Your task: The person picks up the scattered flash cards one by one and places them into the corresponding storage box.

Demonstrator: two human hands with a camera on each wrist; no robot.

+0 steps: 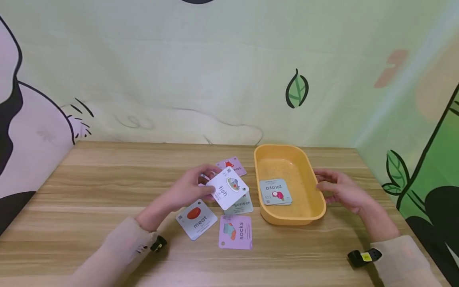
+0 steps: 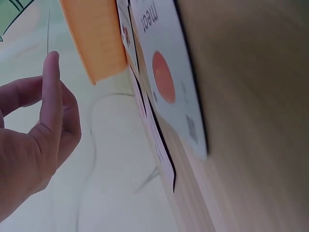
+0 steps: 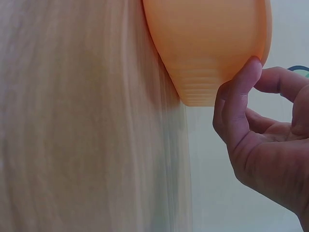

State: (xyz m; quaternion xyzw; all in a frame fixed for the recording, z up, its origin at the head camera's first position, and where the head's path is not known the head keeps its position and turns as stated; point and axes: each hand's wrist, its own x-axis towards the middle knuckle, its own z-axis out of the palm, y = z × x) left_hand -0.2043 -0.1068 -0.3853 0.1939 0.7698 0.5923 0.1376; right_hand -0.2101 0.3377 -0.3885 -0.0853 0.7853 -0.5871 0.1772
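Head view: the left hand [image 1: 191, 185] pinches the fish card [image 1: 228, 189] over the mangosteen card [image 1: 241, 205], left of the tub [image 1: 295, 169] on the bench [image 1: 107, 187]. The right hand [image 1: 340, 190] touches the tub's right side; whether it grips, I can't tell.

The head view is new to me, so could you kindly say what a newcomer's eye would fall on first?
Probably the yellow tray right of centre on the wooden table, with the pitaya card inside and the right hand touching its right side. Next comes the white fish card, pinched by the left hand just left of the tray.
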